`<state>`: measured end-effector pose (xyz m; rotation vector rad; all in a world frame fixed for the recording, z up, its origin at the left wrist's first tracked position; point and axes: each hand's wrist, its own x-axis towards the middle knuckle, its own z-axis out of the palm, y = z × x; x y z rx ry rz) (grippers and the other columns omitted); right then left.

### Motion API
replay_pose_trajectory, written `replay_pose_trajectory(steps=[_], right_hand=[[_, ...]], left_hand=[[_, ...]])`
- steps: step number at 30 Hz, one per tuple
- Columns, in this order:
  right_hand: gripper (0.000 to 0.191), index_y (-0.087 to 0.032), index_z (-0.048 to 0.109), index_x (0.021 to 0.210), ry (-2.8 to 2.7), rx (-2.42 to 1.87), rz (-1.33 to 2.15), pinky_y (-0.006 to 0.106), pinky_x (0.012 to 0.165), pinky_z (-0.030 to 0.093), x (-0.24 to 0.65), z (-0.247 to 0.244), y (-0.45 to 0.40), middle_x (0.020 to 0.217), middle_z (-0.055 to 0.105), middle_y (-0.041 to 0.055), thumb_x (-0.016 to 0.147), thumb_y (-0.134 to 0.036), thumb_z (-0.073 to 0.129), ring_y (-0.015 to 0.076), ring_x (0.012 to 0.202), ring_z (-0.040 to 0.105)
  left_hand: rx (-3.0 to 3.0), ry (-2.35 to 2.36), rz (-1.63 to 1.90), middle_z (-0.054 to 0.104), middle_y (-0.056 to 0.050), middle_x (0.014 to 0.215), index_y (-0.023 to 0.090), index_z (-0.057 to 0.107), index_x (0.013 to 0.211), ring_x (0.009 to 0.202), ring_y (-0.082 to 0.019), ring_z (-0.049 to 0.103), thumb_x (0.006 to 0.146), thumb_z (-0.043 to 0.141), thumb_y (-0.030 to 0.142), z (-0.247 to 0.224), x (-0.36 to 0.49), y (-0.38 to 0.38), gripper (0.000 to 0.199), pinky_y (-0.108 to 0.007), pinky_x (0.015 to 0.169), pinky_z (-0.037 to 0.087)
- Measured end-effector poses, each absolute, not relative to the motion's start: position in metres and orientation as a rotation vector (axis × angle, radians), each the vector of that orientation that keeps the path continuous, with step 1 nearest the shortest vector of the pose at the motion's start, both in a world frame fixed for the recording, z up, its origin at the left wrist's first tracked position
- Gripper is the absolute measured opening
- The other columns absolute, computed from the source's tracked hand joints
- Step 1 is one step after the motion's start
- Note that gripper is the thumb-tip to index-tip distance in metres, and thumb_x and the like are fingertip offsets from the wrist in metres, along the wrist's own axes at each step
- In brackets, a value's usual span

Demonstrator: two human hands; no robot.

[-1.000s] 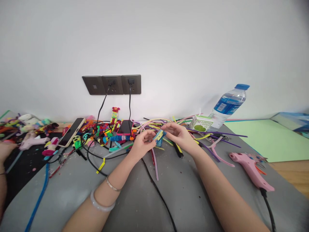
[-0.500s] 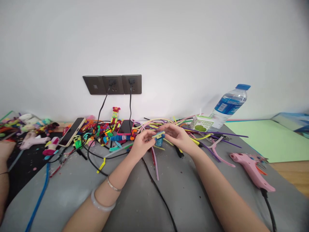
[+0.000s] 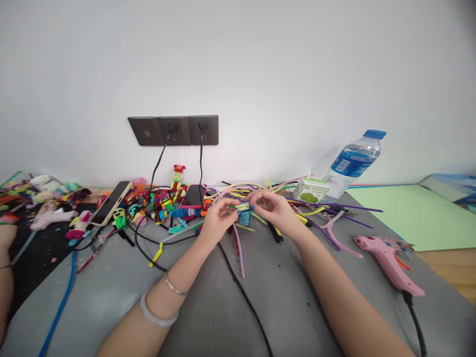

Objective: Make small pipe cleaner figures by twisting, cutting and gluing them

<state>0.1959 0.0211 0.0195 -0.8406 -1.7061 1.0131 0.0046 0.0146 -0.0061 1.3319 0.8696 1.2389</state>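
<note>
A small blue and yellow fuzzy piece is held between my two hands, above the grey table. My left hand pinches its left end with thumb and fingers. The fingertips of my right hand close on its right end. A blue part hangs below the yellow strips. Behind and around my hands lie loose pipe cleaners in pink, purple and yellow.
A pink glue gun lies at the right, near a tilted water bottle and a green-white box. Phones, fuzzy figures and black cables are at the left and centre. Another person's arm shows far left.
The blue and yellow piece has turned slightly between my fingers, showing more of its yellow strips. My fingers have shifted a little. The other person's hand at the far left has moved slightly.
</note>
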Motion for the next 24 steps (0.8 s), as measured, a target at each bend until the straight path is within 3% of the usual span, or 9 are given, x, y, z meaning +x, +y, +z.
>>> replay_pose_trajectory(steps=[16,24], right_hand=[[0.011,-0.021,0.059,0.081,-1.713,-0.840,1.021,0.036,0.083,0.055,0.1908,0.0165,0.0193,0.093,0.062,0.0058,0.082,-0.030,0.065,0.0205,0.094,0.062],[0.005,-0.022,0.059,0.080,-1.745,-0.829,0.996,0.037,0.086,0.054,0.1900,0.0177,0.0171,0.096,0.061,0.0065,0.082,-0.024,0.063,0.0210,0.098,0.062]], left_hand=[[1.392,0.868,1.314,0.068,-0.006,0.099,0.018,0.064,0.089,0.087,-0.017,0.067,0.073,0.075,0.029,-0.0076,0.0032,0.0164,0.022,-0.032,0.082,0.054],[1.456,0.871,1.319,0.067,-0.005,0.091,0.018,0.064,0.082,0.087,-0.018,0.066,0.074,0.070,0.024,-0.0072,0.0035,0.0153,0.011,-0.029,0.079,0.052]])
